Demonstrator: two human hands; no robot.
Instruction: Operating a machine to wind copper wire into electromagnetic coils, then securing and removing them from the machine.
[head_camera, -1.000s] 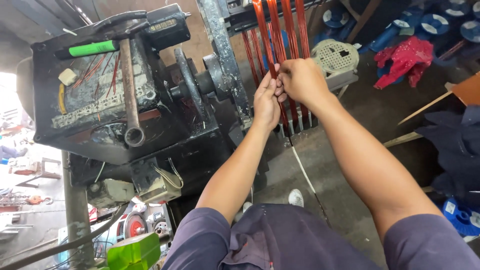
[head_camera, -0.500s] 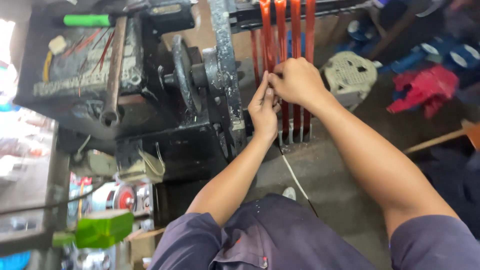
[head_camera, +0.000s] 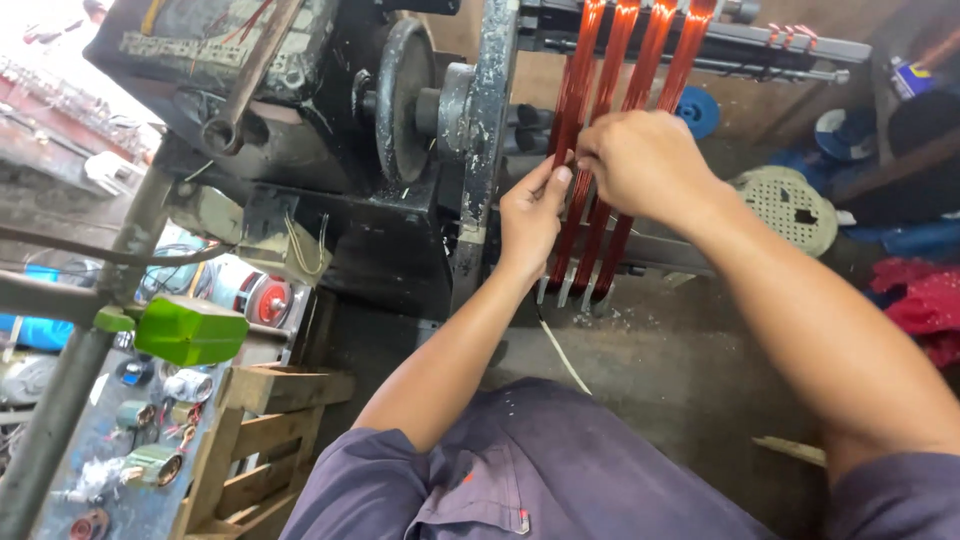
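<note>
A: What is seen at the hands?

B: Four bands of shiny copper-red wire (head_camera: 640, 110) are stretched up and down on a dark metal winding frame (head_camera: 497, 140). They run from a black bar at the top down to grey metal prongs (head_camera: 572, 290) at the bottom. The left hand (head_camera: 532, 215) is raised beside the leftmost band, with the thumb and forefinger pinched narrowly on its strands. The right hand (head_camera: 645, 165) is laid over the middle bands from the front, fingers curled inward; strands appear to be gripped, but how tightly cannot be told, since the fingertips are hidden by the hand's back.

A: How are the hands placed to each other?

B: They are just beside one another, nearly touching at the fingertips, at mid-height of the bands.

A: And what is found around them?

B: A black flywheel on a grey hub (head_camera: 405, 100) is mounted left of the frame, and a rusty metal pipe (head_camera: 250, 75) is laid slanting across the machine top. A bright green plastic block (head_camera: 190, 330) is fixed to a grey post at lower left, above a rough wooden pallet (head_camera: 265, 420). A pale perforated plastic stool (head_camera: 790, 205) is seen on the grey floor to the right, with a red cloth (head_camera: 925, 300) farther right. Purple-grey trousers (head_camera: 520, 470) are seen at the bottom.
</note>
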